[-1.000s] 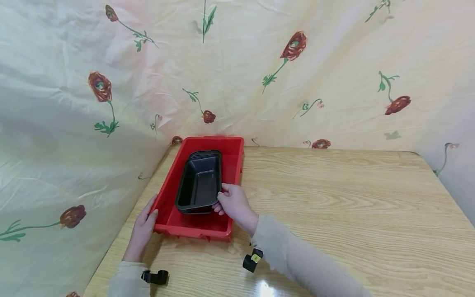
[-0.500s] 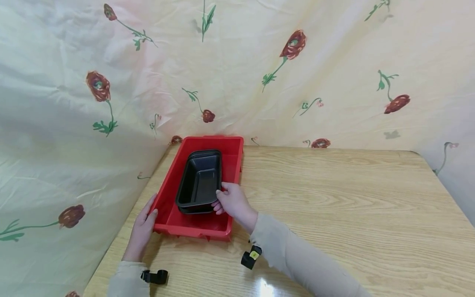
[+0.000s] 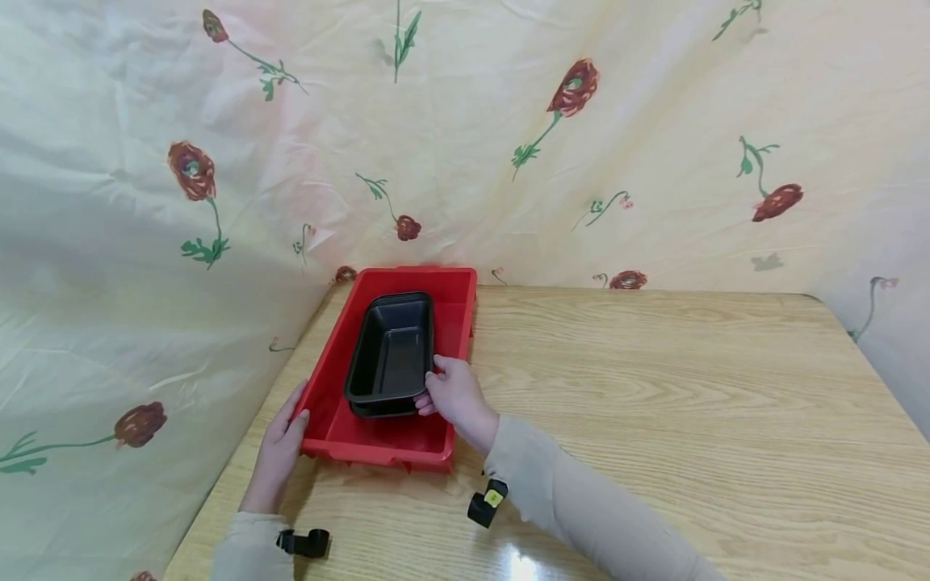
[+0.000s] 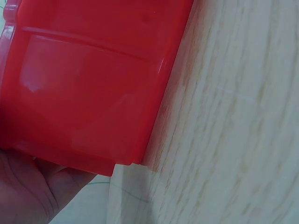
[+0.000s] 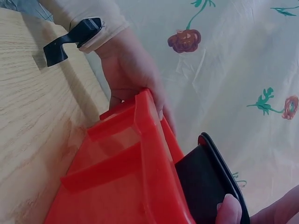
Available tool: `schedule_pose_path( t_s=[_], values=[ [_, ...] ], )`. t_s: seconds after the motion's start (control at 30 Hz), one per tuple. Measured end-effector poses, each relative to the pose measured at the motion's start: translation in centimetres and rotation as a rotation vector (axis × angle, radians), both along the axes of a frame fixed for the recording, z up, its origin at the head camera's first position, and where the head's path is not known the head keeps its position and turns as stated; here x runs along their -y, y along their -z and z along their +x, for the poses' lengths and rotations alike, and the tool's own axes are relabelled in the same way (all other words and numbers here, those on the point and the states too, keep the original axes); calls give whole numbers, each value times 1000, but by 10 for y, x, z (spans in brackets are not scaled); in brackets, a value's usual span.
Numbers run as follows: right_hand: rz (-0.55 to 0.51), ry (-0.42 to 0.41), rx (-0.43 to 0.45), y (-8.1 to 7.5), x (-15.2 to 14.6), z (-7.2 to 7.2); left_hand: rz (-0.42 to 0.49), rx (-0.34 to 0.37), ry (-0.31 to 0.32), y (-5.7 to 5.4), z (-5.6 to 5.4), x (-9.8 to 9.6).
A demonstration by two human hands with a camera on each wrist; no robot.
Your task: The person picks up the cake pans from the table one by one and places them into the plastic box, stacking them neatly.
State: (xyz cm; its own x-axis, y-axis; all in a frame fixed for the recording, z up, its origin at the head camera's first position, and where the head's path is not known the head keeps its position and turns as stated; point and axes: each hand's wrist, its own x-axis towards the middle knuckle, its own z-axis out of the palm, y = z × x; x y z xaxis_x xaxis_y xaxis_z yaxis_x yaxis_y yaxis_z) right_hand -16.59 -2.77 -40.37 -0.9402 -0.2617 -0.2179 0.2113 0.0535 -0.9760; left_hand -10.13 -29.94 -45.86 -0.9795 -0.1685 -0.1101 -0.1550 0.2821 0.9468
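Note:
Inside a red plastic bin (image 3: 356, 440) sits a stack of black loaf pans (image 3: 392, 359), one nested in another. A lower rim shows slightly under the top pan at the near end; how many pans there are is hard to tell. My right hand (image 3: 463, 401) pinches the near right corner of the top pan's rim. In the right wrist view, my right fingertips (image 5: 229, 211) lie against the dark pan (image 5: 205, 182), which stands above the bin's edge. My left hand (image 3: 282, 436) grips the bin's left rim near its front corner, thumb on the inner side.
The bin stands on a wood-grain table (image 3: 654, 387), at its left end near the back. Flower-patterned fabric (image 3: 465, 145) hangs behind the table and along its left side. The tabletop stretches away to the right of the bin.
The top loaf pan has shifted slightly, and its far rim lines up more closely with the rim beneath. My right forearm has drifted a little left. The left hand keeps its hold on the bin.

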Motion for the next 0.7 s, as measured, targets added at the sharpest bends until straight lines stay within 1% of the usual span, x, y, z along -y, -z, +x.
schedule_pose_path(
  t_s=[0.23, 0.37, 0.53, 0.7],
  values=[
    [-4, 11, -1, 3, 2, -4, 3, 0, -7, 2, -1, -1],
    [16, -5, -2, 2, 2, -4, -8, -11, -4, 2, -1, -1],
    [69, -57, 13, 0, 0, -4, -15, -8, -3, 1, -1, -1],
    [108, -139, 68, -3, -4, -4, -10, -9, -3, 0, 0, -1]
  ],
)
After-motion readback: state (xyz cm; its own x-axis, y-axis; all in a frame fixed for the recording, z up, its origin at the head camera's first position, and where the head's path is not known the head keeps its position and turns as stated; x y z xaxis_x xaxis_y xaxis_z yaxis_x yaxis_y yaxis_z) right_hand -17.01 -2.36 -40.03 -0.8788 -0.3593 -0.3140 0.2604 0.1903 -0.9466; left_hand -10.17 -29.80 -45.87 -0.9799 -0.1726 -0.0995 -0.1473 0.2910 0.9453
